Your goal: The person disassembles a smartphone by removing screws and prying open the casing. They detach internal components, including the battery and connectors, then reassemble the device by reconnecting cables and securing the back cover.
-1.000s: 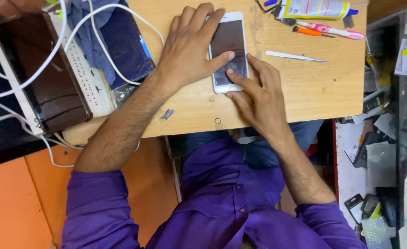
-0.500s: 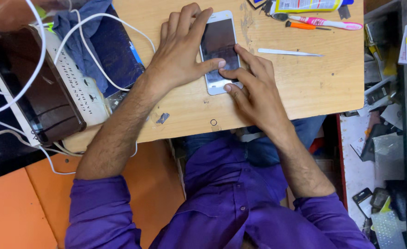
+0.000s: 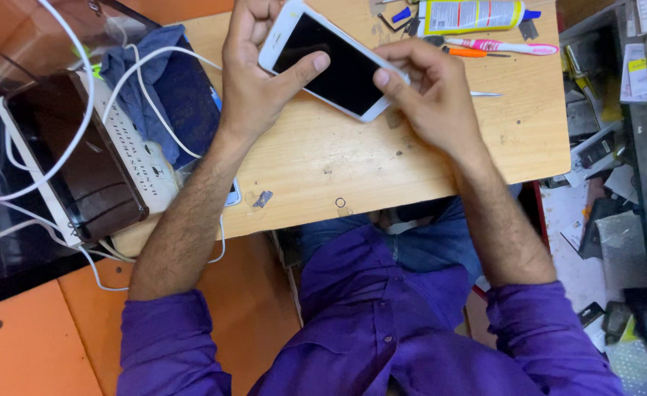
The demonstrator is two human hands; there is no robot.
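The white smartphone [image 3: 331, 59] is gripped by the left hand [image 3: 254, 81] and right hand [image 3: 429, 95] (edges best supported, screen pressed lightly).

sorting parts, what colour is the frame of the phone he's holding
White, around a dark screen, on the phone; the head view shows it.

phone [image 3: 334, 62]: showing a white frame, black screen
counter [image 3: 382, 158]: showing pale wood grain
cloth [image 3: 180, 92]: showing dark blue
shirt [image 3: 382, 330]: showing purple
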